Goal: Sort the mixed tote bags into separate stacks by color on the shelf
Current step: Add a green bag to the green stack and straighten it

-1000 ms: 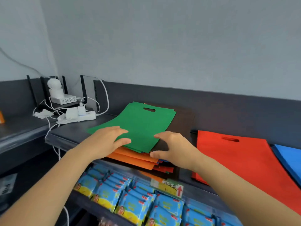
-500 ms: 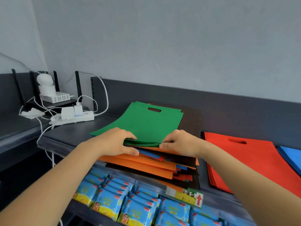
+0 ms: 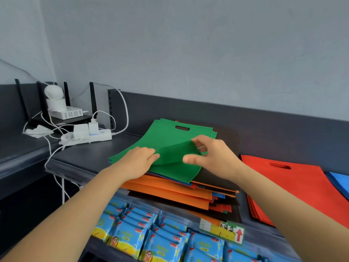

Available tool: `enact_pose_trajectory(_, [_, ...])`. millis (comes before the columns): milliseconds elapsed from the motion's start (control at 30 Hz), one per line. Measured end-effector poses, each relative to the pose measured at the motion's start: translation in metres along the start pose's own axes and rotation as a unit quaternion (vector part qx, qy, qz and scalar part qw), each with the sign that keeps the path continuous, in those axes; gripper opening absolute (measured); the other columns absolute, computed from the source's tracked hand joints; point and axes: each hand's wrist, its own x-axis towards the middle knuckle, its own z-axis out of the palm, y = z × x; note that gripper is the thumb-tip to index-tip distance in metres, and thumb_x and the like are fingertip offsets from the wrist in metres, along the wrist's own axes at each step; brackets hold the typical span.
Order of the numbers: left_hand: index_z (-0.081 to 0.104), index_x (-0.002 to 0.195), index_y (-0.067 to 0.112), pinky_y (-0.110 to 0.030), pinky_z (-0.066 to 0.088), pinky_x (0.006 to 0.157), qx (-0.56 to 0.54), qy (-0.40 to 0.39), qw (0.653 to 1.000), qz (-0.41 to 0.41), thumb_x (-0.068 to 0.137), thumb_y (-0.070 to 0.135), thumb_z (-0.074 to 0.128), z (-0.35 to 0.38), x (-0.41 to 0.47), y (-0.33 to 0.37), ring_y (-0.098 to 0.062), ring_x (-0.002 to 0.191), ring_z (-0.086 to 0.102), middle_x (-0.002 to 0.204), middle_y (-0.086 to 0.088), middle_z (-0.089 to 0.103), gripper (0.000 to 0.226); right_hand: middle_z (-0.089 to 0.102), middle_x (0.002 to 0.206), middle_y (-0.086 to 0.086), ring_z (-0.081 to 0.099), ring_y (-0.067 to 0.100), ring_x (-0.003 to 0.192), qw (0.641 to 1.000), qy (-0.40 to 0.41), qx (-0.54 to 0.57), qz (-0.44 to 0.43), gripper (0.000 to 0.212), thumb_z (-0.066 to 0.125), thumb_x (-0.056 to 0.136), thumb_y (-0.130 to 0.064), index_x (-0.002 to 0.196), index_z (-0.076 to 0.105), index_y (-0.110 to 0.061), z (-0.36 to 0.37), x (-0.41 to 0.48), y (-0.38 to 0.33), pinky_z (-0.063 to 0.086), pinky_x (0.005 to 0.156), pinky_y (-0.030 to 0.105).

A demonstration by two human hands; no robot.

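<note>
Lower shelf: rows of blue packets point(image 3: 151, 237) stand packed upright below the front edge. A yellow price label point(image 3: 222, 230) with a red arrow is fixed to that edge above them.
Mixed pile: a mixed pile point(image 3: 170, 191) of flat tote bags lies on the shelf point(image 3: 90, 157) at its front edge. Its orange, black, blue and red layers are fanned out unevenly.
Green bags: several green bags point(image 3: 164, 137) lie on top of the pile, askew to the layers beneath, with their handle cut-outs toward the wall.
Top green bag: the near right part of the top green bag point(image 3: 175, 161) is lifted into a raised flap. The rest lies flat on the other green ones.
Left hand: the left hand point(image 3: 139, 161) lies palm down on the near left part of the green bags. Its grip is spread, with fairly straight fingers pressing the cloth and fingertips at the foot of the flap.
Right hand: the right hand point(image 3: 213, 156) has its grip pinching the upper edge of the raised flap. The fingers are curled and the thumb points left in front of the cloth.
Red stack: a red stack point(image 3: 294, 186) lies flat just right of the pile.
Blue stack: a blue stack point(image 3: 340, 180) lies beside the red one and is cut off by the right border.
Far left: a white power strip point(image 3: 90, 136) with plugs and cables lies on the shelf. Behind it is a black router point(image 3: 64, 120) carrying a white box and a round white camera point(image 3: 53, 97).
Back: a dark back panel stands below a grey wall point(image 3: 188, 53).
</note>
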Motion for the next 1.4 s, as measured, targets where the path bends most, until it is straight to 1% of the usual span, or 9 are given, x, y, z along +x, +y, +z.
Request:
enact_pose_trajectory(167, [0.037,0.065,0.014,-0.028,0.026,0.053,-0.002,-0.013,1.0,0.006,0.1,0.034,0.039,-0.001,0.001,-0.002,-0.013,0.057,0.037,0.062,0.001,0.04,0.04,0.035,0.15,0.0,0.036,0.021,0.135,0.992,-0.092,-0.088,-0.008,0.115,0.078,0.061,-0.056,0.149,0.007,-0.033,0.015,-0.019,0.003,0.034,0.11,0.037])
enact_pose_trajectory(467, [0.068,0.113,0.02,-0.032,0.046,0.092,-0.029,-0.051,0.997,0.047,0.077,0.067,0.032,-0.005,-0.007,-0.003,-0.012,0.105,0.06,0.116,0.006,0.066,0.068,0.071,0.1,-0.009,0.064,0.006,0.092,0.992,-0.051,0.094,0.066,0.027,0.069,0.082,-0.038,0.102,0.073,-0.021,0.024,-0.015,0.018,0.051,0.09,0.031])
enact_pose_trajectory(600, [0.065,0.117,0.025,-0.027,0.043,0.093,-0.012,-0.07,0.996,0.053,0.07,0.074,0.039,-0.007,-0.01,-0.001,-0.008,0.11,0.057,0.117,0.013,0.064,0.073,0.072,0.09,0.007,0.065,0.025,0.081,0.986,-0.003,0.103,0.131,0.037,0.067,0.083,-0.039,0.095,0.071,-0.005,0.032,-0.008,0.022,0.054,0.077,0.039])
enact_pose_trajectory(667, [0.067,0.093,0.024,-0.023,0.042,0.07,0.0,-0.047,0.997,0.054,0.083,0.06,0.05,-0.002,-0.008,-0.006,-0.006,0.081,0.058,0.086,0.014,0.063,0.041,0.069,0.104,0.009,0.063,0.026,0.09,0.975,0.019,0.139,0.169,0.049,0.067,0.082,-0.044,0.107,0.065,-0.002,0.037,-0.004,0.019,0.052,0.082,0.039])
enact_pose_trajectory(800, [0.036,0.06,0.015,-0.027,0.024,0.05,0.004,0.007,0.999,0.034,0.096,0.037,0.049,0.006,-0.001,-0.007,-0.012,0.053,0.035,0.058,0.001,0.038,0.043,0.044,0.14,0.005,0.045,0.024,0.125,0.919,0.052,0.262,0.291,0.085,0.066,0.077,-0.056,0.143,0.033,-0.013,0.035,0.001,0.018,0.037,0.103,0.036])
enact_pose_trajectory(1000, [0.065,0.081,0.016,-0.031,0.045,0.063,0.035,0.066,0.992,0.097,0.096,0.043,0.042,0.009,-0.007,-0.001,-0.016,0.068,0.059,0.071,0.001,0.064,0.038,0.056,0.119,0.022,0.064,0.03,0.093,0.77,0.064,0.495,0.398,0.071,0.056,0.088,-0.05,0.141,0.03,-0.01,0.009,-0.002,0.021,0.054,0.084,0.036])
enact_pose_trajectory(1100, [0.07,0.088,0.024,-0.037,0.053,0.059,0.133,0.136,0.967,0.171,0.085,0.051,0.029,0.017,-0.017,0.02,-0.024,0.074,0.067,0.078,0.003,0.07,0.049,0.059,0.116,0.021,0.066,0.03,0.092,0.805,0.05,0.451,0.382,0.057,0.073,0.078,-0.009,0.126,0.043,0.0,0.007,-0.006,0.03,0.059,0.067,0.035])
enact_pose_trajectory(1233, [0.069,0.068,0.024,-0.029,0.051,0.048,0.206,0.186,0.932,0.232,0.084,0.051,0.03,0.022,-0.024,0.05,-0.015,0.059,0.065,0.063,0.01,0.065,0.05,0.066,0.104,0.019,0.065,0.033,0.092,0.845,0.053,0.378,0.375,0.042,0.077,0.058,0.013,0.095,0.058,0.002,-0.005,-0.025,0.039,0.057,0.078,0.045])
enact_pose_trajectory(1400, [0.074,0.072,0.025,-0.03,0.055,0.051,0.188,0.201,0.923,0.267,0.061,0.02,0.085,0.021,-0.035,0.097,-0.016,0.062,0.068,0.07,0.009,0.07,0.017,0.071,0.099,0.013,0.067,0.029,0.091,0.902,0.123,0.269,0.315,0.042,0.063,0.067,0.017,0.102,0.069,-0.006,-0.042,-0.067,0.066,0.056,0.082,0.044])
